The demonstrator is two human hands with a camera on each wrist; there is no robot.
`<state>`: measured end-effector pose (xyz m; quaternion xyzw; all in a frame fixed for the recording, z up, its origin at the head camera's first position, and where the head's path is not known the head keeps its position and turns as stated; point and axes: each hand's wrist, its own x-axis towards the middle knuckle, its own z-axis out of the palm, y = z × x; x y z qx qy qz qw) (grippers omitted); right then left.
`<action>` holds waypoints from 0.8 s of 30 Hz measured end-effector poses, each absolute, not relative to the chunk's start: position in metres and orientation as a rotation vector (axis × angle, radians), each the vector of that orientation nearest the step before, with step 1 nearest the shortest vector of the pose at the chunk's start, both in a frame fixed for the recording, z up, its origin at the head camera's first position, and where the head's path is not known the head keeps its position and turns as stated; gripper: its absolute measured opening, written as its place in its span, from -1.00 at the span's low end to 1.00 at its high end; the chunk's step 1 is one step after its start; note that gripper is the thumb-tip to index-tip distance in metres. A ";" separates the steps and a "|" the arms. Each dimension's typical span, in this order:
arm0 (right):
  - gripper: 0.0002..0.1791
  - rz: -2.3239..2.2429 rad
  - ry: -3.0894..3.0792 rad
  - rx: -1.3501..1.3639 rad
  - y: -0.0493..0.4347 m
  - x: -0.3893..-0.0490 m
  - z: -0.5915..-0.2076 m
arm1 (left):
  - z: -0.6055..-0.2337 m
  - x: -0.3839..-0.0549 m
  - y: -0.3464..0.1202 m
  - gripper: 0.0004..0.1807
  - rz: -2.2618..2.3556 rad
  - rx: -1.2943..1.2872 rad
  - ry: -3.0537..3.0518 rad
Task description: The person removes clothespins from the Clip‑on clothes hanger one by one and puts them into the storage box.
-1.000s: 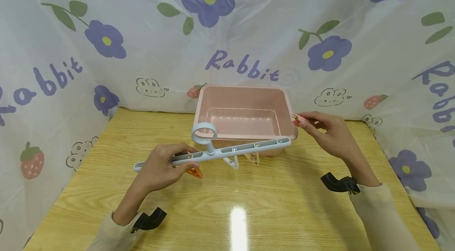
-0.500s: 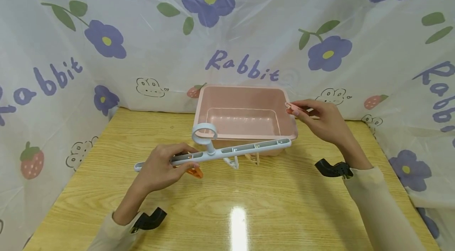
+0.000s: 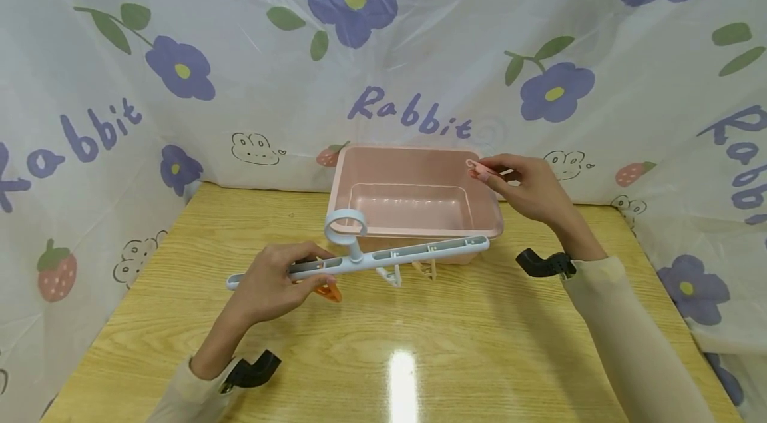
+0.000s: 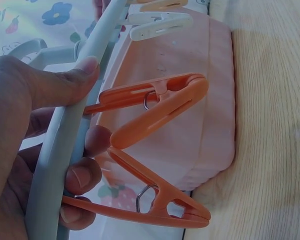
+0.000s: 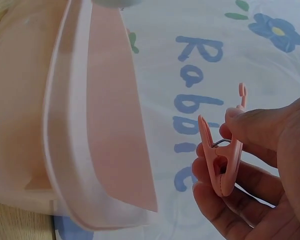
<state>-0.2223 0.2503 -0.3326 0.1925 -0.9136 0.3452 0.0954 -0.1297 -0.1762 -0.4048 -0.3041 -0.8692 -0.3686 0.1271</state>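
Observation:
My left hand (image 3: 275,282) grips a light blue hanger bar (image 3: 419,252) with a round hook on top, held level in front of the bin. Two orange clothespins (image 4: 160,110) hang from the bar by the left fingers. Farther along it hang a white clothespin (image 3: 391,275) and a pale orange one (image 3: 427,268). My right hand (image 3: 524,184) pinches a pink clothespin (image 5: 225,165) with a small hook at one end. It is above the right side of the pink bin (image 3: 413,233), apart from the bar.
The bin stands on a wood-grain table (image 3: 359,356) against a white curtain (image 3: 419,70) printed with flowers and rabbits. A black wrist mount (image 3: 545,264) sits on the right sleeve, another mount (image 3: 254,370) on the left.
My right hand has moved up and to the left with the pink clothespin, from the bin's right rim to over its far right part. The left hand and hanger stay nearly still.

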 end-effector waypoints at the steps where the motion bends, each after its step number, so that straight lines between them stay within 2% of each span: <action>1: -0.63 1.031 -2.709 0.571 0.250 -0.224 -0.333 | -0.405 -0.130 -0.176 -0.74 -1.070 -0.885 -2.532; 7: -0.60 1.072 -2.726 0.606 0.246 -0.236 -0.336 | -0.406 -0.130 -0.175 -0.75 -1.062 -0.892 -2.540; 17: -0.40 1.128 -2.853 0.560 0.246 -0.239 -0.337 | -0.407 -0.130 -0.175 -0.74 -1.053 -0.887 -2.540; 24: -0.40 1.159 -2.866 0.558 0.247 -0.233 -0.340 | -0.406 -0.130 -0.174 -0.74 -1.052 -0.891 -2.542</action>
